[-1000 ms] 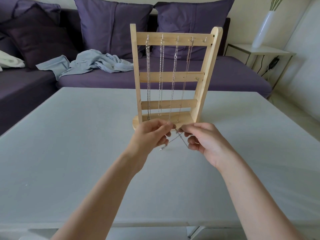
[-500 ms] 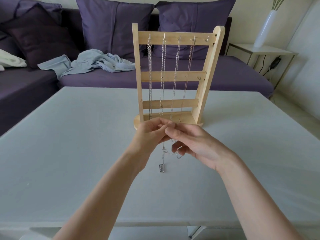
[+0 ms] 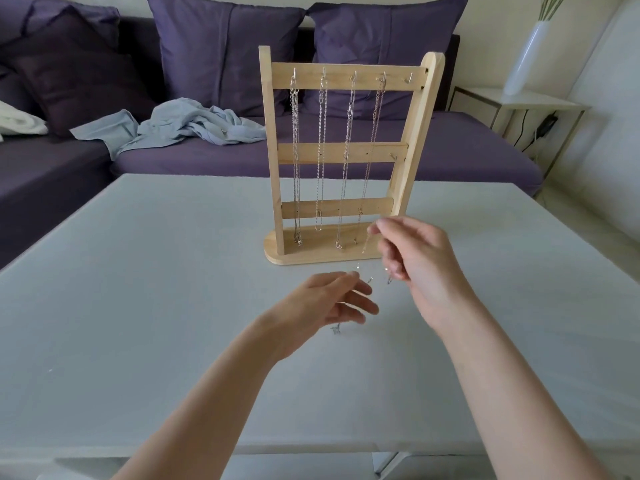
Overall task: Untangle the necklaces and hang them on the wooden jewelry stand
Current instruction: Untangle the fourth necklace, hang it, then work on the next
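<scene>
The wooden jewelry stand (image 3: 341, 153) stands upright at the middle of the table, with several silver chains (image 3: 321, 150) hanging from the hooks on its top bar. The rightmost hook (image 3: 409, 77) is bare. In front of the stand's base, my right hand (image 3: 412, 261) pinches a thin silver necklace (image 3: 365, 245) at its upper end. The chain runs down and left to my left hand (image 3: 329, 299), which pinches it at thumb and forefinger with the other fingers spread. A small pendant (image 3: 335, 330) hangs blurred under the left hand, just above the table.
The pale grey table (image 3: 138, 271) extends widely on both sides of the stand. Behind it is a purple sofa with cushions and a crumpled light-blue cloth (image 3: 194, 128). A white vase (image 3: 526, 57) stands on a side table (image 3: 540, 102) at the back right.
My hands have drawn apart. The right hand rose to the right with one end of the necklace, and the left hand dropped toward me. The chain now stretches between them.
</scene>
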